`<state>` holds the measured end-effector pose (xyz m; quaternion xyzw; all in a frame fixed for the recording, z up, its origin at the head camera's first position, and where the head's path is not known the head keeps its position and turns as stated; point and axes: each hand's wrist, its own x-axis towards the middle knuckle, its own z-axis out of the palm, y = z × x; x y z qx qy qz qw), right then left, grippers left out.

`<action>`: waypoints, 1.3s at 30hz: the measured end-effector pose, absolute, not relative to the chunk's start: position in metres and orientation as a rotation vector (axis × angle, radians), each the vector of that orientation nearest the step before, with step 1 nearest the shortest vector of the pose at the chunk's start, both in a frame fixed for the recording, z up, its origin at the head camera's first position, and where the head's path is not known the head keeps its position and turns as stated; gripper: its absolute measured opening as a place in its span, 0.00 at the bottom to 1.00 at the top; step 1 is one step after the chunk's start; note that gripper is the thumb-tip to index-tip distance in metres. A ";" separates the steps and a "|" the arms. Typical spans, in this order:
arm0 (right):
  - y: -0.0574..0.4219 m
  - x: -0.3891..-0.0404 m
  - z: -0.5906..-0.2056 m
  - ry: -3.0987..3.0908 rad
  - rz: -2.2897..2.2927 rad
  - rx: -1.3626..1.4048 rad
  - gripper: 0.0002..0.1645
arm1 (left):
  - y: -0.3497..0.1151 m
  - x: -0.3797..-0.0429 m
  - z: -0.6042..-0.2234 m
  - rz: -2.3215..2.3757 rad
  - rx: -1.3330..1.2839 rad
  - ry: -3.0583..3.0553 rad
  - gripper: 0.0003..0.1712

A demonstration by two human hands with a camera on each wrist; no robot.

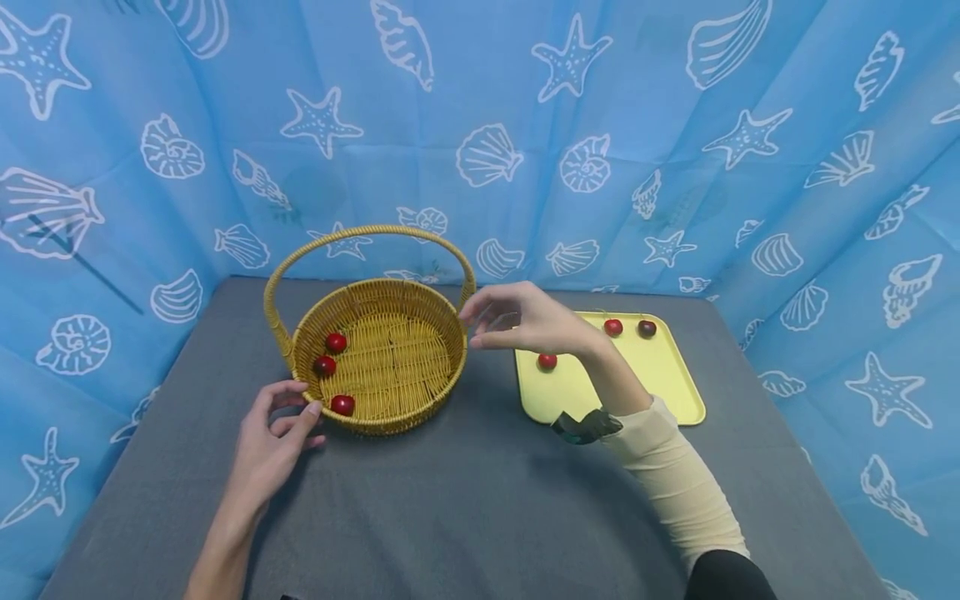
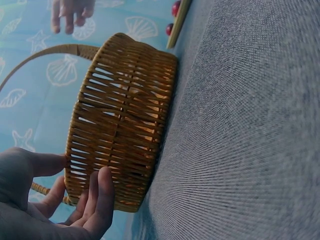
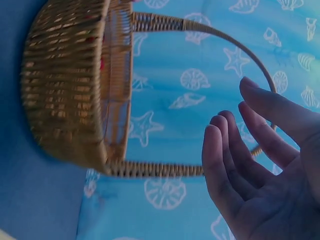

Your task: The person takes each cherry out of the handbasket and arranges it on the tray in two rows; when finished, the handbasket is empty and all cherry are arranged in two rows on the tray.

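The left hand is gripping the presumably light, stiff basket by its graspable rim. Mid-frame, the right hand is hovering half-open, empty

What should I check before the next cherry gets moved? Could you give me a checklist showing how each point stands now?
1. Left hand at the basket: ok, touching its rim.
2. Basket upright on the table: ok.
3. Right hand free: ok, it holds nothing.
4. Right hand's fingers at the tray cherries: not ok, they are by the basket's right side.
5. Basket cherries inside the rim: ok, three lie toward the left.
6. Count on the tray: cannot tell; three show, but the right arm covers part of it.
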<state>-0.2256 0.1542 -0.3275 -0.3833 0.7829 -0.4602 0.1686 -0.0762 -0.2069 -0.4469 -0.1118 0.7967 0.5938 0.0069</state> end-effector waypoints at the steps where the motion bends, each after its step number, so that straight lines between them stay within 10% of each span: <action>1: 0.149 -0.227 -0.327 2.212 -1.307 -1.105 0.19 | -0.207 -0.076 -0.447 1.856 -0.350 2.489 0.32; 39: -0.024 -0.284 -0.358 1.809 -0.850 -1.210 0.24 | -0.206 -0.077 -0.450 1.869 -0.348 2.511 0.31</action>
